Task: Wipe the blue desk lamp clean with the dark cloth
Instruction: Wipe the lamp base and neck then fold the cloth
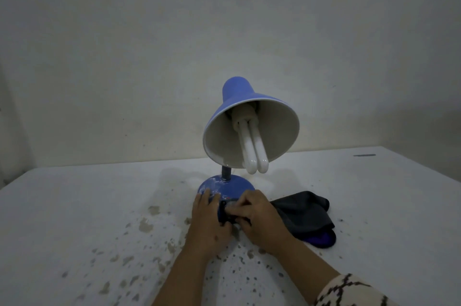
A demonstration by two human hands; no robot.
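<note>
The blue desk lamp (237, 96) stands mid-table, its white-lined shade tilted toward me with a white tube bulb (252, 148) showing inside. Its round blue base (224, 187) carries pale smudges. My left hand (207, 221) rests on the front left of the base, fingers laid over it. My right hand (259, 218) is at the front of the base with its fingers curled, gripping one end of the dark cloth (304, 213). The remainder of the cloth trails to the right on the table. Both hands hide the base's front edge.
The white table (99, 206) is speckled with brown stains in front of the lamp. A plain wall stands close behind. A purple patch (321, 240) shows under the cloth's near edge. A small dark mark (364, 155) lies at the far right.
</note>
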